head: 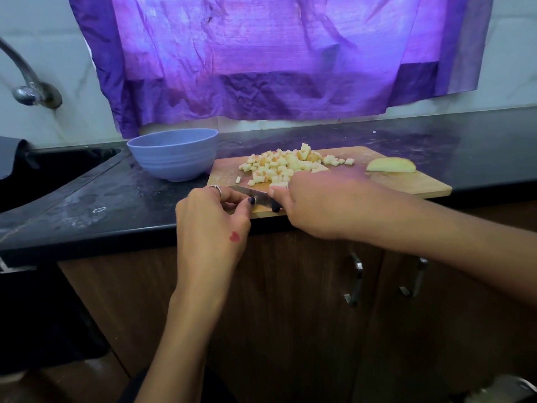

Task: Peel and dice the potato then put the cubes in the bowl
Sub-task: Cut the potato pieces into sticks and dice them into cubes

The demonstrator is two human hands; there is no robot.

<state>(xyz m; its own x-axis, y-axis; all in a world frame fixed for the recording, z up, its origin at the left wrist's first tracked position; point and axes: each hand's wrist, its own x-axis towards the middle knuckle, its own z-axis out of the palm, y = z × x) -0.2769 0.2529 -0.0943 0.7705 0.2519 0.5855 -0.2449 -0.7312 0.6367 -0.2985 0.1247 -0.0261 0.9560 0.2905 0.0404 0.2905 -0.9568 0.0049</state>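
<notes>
A person's right hand (313, 205) is curled round the black handle of a kitchen knife (255, 196) at the near edge of a wooden chopping board (412, 184). The left hand (215, 216) pinches the blade between thumb and fingers, likely wiping off stuck potato; a slip here could cut a fingertip. Diced potato cubes (284, 164) are heaped mid-board, and an uncut potato piece (390, 165) lies toward the far right corner. The blue bowl (173, 154) stands just beside the board's left edge; careless scraping could scatter cubes onto the black countertop (101, 199).
</notes>
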